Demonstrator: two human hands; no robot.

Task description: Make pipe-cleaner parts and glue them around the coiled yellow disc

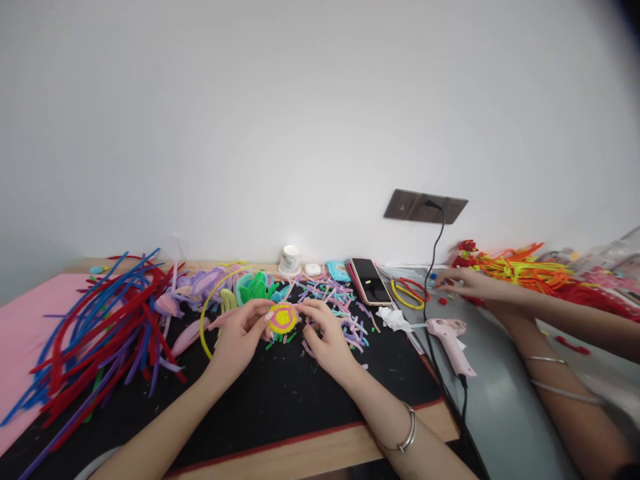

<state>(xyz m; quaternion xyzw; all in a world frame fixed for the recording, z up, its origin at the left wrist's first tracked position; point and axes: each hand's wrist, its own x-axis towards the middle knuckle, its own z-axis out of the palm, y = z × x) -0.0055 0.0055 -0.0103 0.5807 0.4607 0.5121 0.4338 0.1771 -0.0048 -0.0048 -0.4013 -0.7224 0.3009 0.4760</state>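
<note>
A small round disc (283,320) of coiled fuzzy pipe cleaner, yellow with a pink ring, is held up over the black mat. My left hand (241,337) pinches its left edge between thumb and fingers. At the right edge, my right hand (326,339) has its fingertips on the disc, the other fingers curled. Behind the disc lie green pipe-cleaner loops (256,288), and short cut pastel pieces (345,313) are scattered to the right. A yellow pipe cleaner (204,327) curves beside my left hand.
Red and blue pipe cleaners (110,327) pile up at left. A paper cup (290,260), a phone (371,281) and crumpled tissue (395,319) sit farther back. A pink glue gun (451,343) with a black cord lies at right. Another person's hands (463,283) work beside it.
</note>
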